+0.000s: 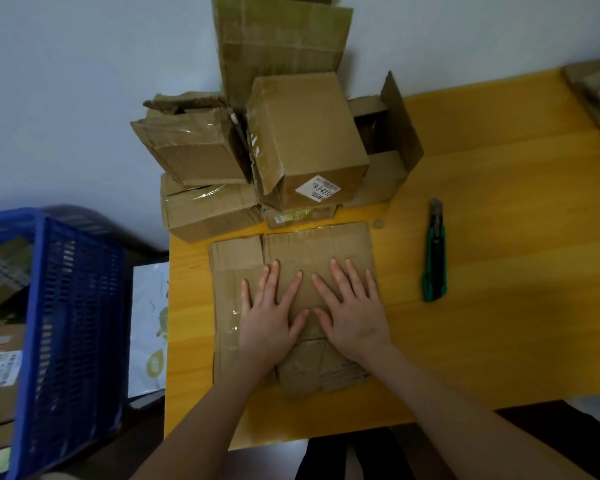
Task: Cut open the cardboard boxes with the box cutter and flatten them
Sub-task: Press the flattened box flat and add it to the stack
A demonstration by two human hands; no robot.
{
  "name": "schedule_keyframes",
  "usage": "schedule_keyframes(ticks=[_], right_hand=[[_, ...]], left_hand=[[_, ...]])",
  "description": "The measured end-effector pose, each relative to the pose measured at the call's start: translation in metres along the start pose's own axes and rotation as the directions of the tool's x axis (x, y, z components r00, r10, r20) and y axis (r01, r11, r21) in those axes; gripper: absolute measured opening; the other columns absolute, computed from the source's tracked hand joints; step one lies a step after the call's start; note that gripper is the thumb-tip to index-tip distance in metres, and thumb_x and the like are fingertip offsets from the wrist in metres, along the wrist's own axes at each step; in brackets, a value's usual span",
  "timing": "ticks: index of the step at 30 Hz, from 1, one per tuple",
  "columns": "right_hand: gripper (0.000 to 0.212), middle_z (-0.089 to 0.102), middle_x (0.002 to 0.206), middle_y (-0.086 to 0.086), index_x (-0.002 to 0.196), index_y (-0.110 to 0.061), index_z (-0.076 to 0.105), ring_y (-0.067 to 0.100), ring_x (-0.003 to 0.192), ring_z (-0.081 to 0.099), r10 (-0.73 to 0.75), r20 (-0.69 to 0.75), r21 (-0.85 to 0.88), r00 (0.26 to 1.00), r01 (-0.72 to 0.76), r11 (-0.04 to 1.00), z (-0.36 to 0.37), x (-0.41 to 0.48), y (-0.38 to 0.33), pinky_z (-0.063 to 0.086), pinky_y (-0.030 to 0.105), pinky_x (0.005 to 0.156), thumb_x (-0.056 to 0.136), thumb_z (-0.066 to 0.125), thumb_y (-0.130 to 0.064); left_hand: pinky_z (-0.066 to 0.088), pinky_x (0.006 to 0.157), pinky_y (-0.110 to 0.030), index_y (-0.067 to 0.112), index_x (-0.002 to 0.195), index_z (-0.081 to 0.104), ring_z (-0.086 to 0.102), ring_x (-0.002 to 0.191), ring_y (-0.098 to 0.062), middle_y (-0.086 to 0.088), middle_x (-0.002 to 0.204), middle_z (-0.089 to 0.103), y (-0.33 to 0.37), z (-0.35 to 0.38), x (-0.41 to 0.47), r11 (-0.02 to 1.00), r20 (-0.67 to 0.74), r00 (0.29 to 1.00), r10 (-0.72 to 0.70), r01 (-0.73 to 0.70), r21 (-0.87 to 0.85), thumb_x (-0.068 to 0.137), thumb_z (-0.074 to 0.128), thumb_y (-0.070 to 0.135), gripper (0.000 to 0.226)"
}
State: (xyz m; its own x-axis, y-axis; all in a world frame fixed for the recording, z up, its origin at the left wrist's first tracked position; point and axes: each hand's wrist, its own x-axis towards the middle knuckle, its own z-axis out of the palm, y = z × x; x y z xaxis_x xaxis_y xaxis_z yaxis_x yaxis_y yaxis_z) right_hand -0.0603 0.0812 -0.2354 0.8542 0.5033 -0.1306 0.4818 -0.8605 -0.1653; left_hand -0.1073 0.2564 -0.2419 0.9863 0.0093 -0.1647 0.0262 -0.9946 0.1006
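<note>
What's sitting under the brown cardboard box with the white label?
The brown cardboard box with the white label rests on a flatter cardboard box; only that one's front edge, with a greenish strip, shows. Its top and whatever lies further back are covered.

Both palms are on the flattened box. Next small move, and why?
Probably lift the flattened cardboard off to one side: it lies flat under the left hand and right hand, the box cutter lies apart, and stacked boxes wait behind.

Box cutter [435, 252] right of flattened cardboard [291, 251]; boxes [305, 140] behind.
</note>
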Motion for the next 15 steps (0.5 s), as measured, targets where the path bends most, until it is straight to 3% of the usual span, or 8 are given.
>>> schedule_keyframes(ticks=[5,10,15], right_hand=[[0.056,0.033,0.153,0.010,0.143,-0.030,0.040,0.033,0.142,0.028,-0.021,-0.002,0.002,1.000,0.021,1.000,0.002,0.000,0.003,0.014,0.051,0.112,0.095,0.026,-0.055],[0.056,0.032,0.153,0.010,0.143,-0.030,0.041,0.032,0.142,0.027,-0.043,-0.030,0.014,0.999,0.044,0.999,0.004,0.002,0.008,0.016,0.051,0.114,0.094,0.028,-0.053],[0.058,0.029,0.155,0.008,0.143,-0.031,0.040,0.031,0.143,0.025,-0.005,0.029,0.037,1.000,0.004,0.999,-0.003,0.000,0.007,0.013,0.051,0.112,0.094,0.024,-0.057]], left_hand=[[0.019,0.113,-0.061,0.034,0.151,0.025,0.019,0.146,-0.029,-0.012,0.160,0.017,0.004,0.000,-0.003,0.999,0.005,1.000,-0.029,0.029,0.013,0.092,0.023,0.064,0.066],[0.013,0.115,-0.059,0.034,0.152,0.020,0.012,0.148,-0.028,-0.011,0.161,0.012,0.007,0.004,-0.003,0.998,0.019,0.997,-0.069,0.069,0.006,0.091,0.020,0.066,0.068],[0.002,0.117,-0.055,0.034,0.153,0.008,0.003,0.149,-0.026,-0.008,0.162,0.002,0.007,-0.007,-0.005,0.998,0.052,0.997,-0.061,0.062,-0.023,0.090,0.000,0.070,0.073]])
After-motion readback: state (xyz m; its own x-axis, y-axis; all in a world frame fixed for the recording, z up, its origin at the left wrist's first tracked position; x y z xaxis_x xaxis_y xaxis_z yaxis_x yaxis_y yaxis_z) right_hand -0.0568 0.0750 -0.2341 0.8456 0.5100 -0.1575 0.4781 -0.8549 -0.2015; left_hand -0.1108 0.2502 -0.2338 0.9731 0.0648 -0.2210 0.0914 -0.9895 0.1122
